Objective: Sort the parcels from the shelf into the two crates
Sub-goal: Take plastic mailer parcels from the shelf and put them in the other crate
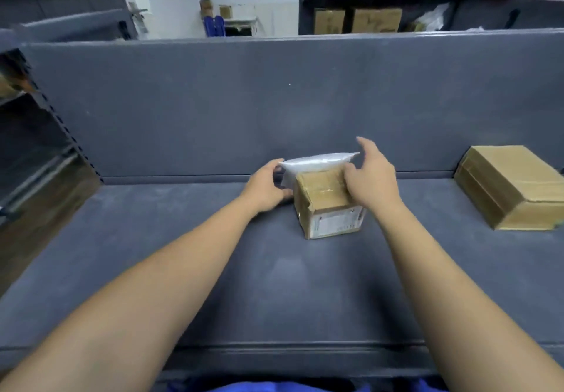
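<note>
Pick-up step at the shelf (pixel 213 254): left hand (pixel 268 188) is cupped at the white mailer (pixel 317 161)'s left end, grip unclear. Mailer stands on edge mid-shelf, long axis left-right, just behind the small box (pixel 326 208), whose label faces the person. Right hand (pixel 370 178), fingers spread, sits over the box top holding nothing; next move probably needs a firm pinch, then a lift.

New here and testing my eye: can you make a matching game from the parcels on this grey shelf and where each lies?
1. small brown cardboard box with a label
2. white plastic mailer bag
3. large flat brown cardboard box

A. far right of the grey shelf
B. mid-shelf, under the right hand
C. directly behind the small box

Pairs: 1-B, 2-C, 3-A
</note>
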The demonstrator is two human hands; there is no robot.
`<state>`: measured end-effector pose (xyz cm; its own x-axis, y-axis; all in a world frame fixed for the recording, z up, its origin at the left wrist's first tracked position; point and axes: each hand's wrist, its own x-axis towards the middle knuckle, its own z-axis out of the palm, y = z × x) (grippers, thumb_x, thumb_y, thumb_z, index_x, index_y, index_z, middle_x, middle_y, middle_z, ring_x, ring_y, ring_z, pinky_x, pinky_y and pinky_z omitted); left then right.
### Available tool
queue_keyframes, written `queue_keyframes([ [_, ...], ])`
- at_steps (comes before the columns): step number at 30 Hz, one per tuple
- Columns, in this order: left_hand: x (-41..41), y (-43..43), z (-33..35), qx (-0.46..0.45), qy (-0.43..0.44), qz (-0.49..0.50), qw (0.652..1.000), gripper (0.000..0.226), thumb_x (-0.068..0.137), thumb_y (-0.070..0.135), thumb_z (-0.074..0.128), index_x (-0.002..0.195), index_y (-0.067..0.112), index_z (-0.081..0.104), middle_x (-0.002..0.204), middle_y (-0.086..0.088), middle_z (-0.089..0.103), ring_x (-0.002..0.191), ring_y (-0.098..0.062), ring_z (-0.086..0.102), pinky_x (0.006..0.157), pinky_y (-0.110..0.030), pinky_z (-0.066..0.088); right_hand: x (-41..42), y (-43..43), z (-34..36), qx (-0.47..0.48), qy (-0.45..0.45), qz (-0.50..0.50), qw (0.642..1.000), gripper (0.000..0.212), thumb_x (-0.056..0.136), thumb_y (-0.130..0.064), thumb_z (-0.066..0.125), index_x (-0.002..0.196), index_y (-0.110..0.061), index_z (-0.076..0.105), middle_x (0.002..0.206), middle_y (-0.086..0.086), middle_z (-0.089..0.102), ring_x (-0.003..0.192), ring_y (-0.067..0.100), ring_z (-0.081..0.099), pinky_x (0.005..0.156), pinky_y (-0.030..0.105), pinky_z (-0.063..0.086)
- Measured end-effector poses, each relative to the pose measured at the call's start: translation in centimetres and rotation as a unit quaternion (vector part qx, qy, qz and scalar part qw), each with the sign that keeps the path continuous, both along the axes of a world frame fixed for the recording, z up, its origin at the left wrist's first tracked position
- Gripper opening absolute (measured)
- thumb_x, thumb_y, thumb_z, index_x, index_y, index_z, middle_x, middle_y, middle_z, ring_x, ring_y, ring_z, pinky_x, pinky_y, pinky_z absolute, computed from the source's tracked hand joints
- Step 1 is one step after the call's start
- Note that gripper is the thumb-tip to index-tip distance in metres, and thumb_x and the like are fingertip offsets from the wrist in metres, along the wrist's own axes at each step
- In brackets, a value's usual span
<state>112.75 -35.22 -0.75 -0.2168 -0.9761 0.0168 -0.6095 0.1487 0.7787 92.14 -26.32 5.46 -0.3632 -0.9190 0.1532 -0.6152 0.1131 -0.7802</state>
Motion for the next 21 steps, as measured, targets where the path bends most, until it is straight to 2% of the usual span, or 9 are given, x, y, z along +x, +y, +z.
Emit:
queue_keyframes([
  [2,-0.5,-1.2,-1.0,0.010,0.020,-0.012,1.000,0.053,0.081,0.027,0.087,0.129,0.028,0.064,0.125,0.009,0.070,0.120,-0.016,0.064,0.105,-0.037,0.051,-1.1,-2.1,0.0,0.047,-0.023,0.046,0.998,0.057,0.098,-0.014,0.055,0.153,-0.025,0.047,0.102,-0.006,0.062,0.105,0.019,0.057,0.088,0.028,0.040],
  [3,-0.9,-1.6,-1.1,0.006,0.055,-0.006,0.998,0.043,0.084,0.023,0.085,0.122,0.025,0.066,0.119,0.007,0.072,0.116,-0.018,0.067,0.100,-0.033,0.053,-1.5,-3.0,-0.2,0.043,-0.020,0.056,0.997,0.055,0.097,-0.014,0.058,0.150,-0.025,0.051,0.101,-0.007,0.062,0.102,0.017,0.058,0.087,0.026,0.041],
  [6,-1.2,-2.1,0.5,-0.010,0.201,0.019,0.979,0.023,0.091,0.013,0.079,0.110,0.017,0.066,0.110,0.005,0.073,0.107,-0.014,0.069,0.084,-0.015,0.053,-1.8,-4.6,-0.3,-0.031,-0.070,0.068,0.995,0.062,0.092,-0.011,0.067,0.149,-0.028,0.050,0.112,-0.011,0.070,0.104,0.009,0.068,0.094,0.029,0.051],
  [9,0.0,-1.3,3.5,-0.030,0.266,0.039,0.963,0.016,0.097,0.015,0.072,0.111,0.014,0.067,0.108,0.005,0.074,0.093,0.000,0.072,0.075,-0.012,0.053,-1.0,-5.2,0.8,-0.101,-0.163,0.128,0.973,0.062,0.089,-0.005,0.073,0.145,-0.025,0.055,0.116,-0.011,0.075,0.103,0.005,0.073,0.098,0.033,0.058],
  [11,1.1,-0.2,5.2,-0.038,0.297,0.054,0.953,0.011,0.100,0.016,0.069,0.108,0.011,0.066,0.107,-0.001,0.077,0.090,-0.002,0.073,0.072,-0.014,0.053,0.1,-4.8,1.9,-0.129,-0.166,0.169,0.963,0.059,0.089,-0.003,0.075,0.142,-0.025,0.058,0.120,-0.010,0.075,0.107,0.006,0.073,0.099,0.035,0.058],
  [13,2.5,1.2,6.3,-0.029,0.333,0.063,0.940,0.012,0.101,0.020,0.067,0.105,0.008,0.066,0.108,-0.008,0.079,0.098,-0.015,0.075,0.079,-0.027,0.059,1.8,-4.0,2.9,-0.131,-0.172,0.207,0.954,0.064,0.090,-0.005,0.076,0.146,-0.029,0.055,0.120,-0.007,0.075,0.106,0.010,0.074,0.095,0.034,0.060],
  [16,4.8,4.2,7.6,0.010,0.388,0.077,0.918,0.030,0.104,0.025,0.062,0.117,-0.003,0.064,0.113,-0.014,0.078,0.110,-0.031,0.074,0.093,-0.046,0.060,4.9,-1.7,4.2,-0.126,-0.204,0.249,0.938,0.073,0.090,-0.005,0.077,0.152,-0.032,0.047,0.115,-0.003,0.077,0.104,0.013,0.074,0.090,0.031,0.061],
  [19,7.7,8.5,8.6,0.052,0.426,0.067,0.901,0.032,0.104,0.026,0.059,0.126,0.004,0.065,0.118,-0.012,0.077,0.110,-0.033,0.074,0.079,-0.044,0.062,8.4,1.0,4.2,-0.117,-0.253,0.273,0.921,0.074,0.090,-0.001,0.076,0.152,-0.030,0.046,0.116,-0.001,0.077,0.107,0.018,0.074,0.092,0.038,0.061],
  [21,9.8,11.5,8.7,0.070,0.436,0.048,0.896,0.038,0.095,0.028,0.065,0.128,0.008,0.066,0.120,-0.011,0.076,0.109,-0.032,0.074,0.075,-0.042,0.063,10.6,3.2,3.6,-0.098,-0.280,0.283,0.912,0.073,0.090,0.000,0.076,0.148,-0.034,0.048,0.112,0.001,0.079,0.105,0.021,0.075,0.091,0.041,0.061],
])
